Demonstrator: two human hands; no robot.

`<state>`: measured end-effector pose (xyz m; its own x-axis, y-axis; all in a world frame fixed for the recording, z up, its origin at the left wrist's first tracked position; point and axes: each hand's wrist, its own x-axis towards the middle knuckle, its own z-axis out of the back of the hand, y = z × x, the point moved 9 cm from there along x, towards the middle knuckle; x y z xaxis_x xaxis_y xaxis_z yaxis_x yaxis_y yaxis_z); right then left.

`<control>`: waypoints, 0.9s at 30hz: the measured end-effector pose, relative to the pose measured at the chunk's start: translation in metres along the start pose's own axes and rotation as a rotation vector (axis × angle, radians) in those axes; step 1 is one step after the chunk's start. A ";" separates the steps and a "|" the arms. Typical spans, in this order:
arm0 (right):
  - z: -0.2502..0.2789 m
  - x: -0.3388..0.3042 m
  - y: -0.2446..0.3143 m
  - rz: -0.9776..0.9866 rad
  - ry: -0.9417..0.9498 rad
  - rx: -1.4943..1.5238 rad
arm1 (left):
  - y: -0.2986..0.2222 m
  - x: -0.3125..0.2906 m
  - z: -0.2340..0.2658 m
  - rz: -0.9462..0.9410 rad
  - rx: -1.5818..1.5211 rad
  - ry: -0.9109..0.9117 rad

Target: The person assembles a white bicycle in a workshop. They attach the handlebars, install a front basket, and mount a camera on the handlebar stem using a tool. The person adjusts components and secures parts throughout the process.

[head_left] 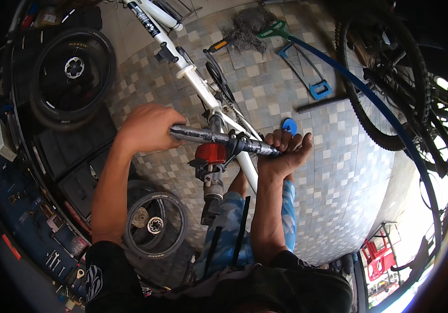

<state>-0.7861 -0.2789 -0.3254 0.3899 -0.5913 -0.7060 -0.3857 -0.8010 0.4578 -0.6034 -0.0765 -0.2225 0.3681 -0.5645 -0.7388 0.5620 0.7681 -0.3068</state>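
A scuffed metal tube (200, 134) is held crosswise over a white bicycle frame (198, 83), above the tiled floor (328, 182). Its left end is wrapped by the closed left hand (148, 125); its right end is enclosed by the curled fingers of the right hand (285, 156), with the grip seen as looser there. Near the middle, a dark clamp (237, 146) is carried beside a red lamp (211, 153). The tube is judged stiff and moderately heavy, hardly to be bent or harmed by firm pressure; some slipping might be expected on the worn, smooth surface. Good hold is offered at the two bare ends, while the lamp, probably plastic and more easily cracked, is best left ungripped.
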 end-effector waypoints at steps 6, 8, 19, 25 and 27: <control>-0.140 0.025 -0.052 -0.063 0.473 -0.495 | 0.026 -0.066 -0.120 0.303 -0.965 -0.225; -0.188 -0.003 -0.112 -0.207 0.794 -0.763 | 0.012 -0.082 -0.194 0.353 -1.348 -0.482; -0.163 -0.169 -0.245 -0.417 2.117 -1.596 | -0.178 0.005 -0.260 0.017 -1.986 -0.655; -0.154 0.041 -0.009 0.156 0.709 -1.033 | 0.047 -0.148 -0.241 0.603 -1.440 -1.039; -0.040 0.061 0.047 0.073 0.408 -1.105 | 0.078 -0.163 -0.136 0.418 -1.035 -1.101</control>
<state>-0.7475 -0.3564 -0.3253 0.7123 -0.4652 -0.5255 0.4368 -0.2923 0.8508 -0.7201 0.1166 -0.2074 0.9608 0.1540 -0.2305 -0.2772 0.5256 -0.8043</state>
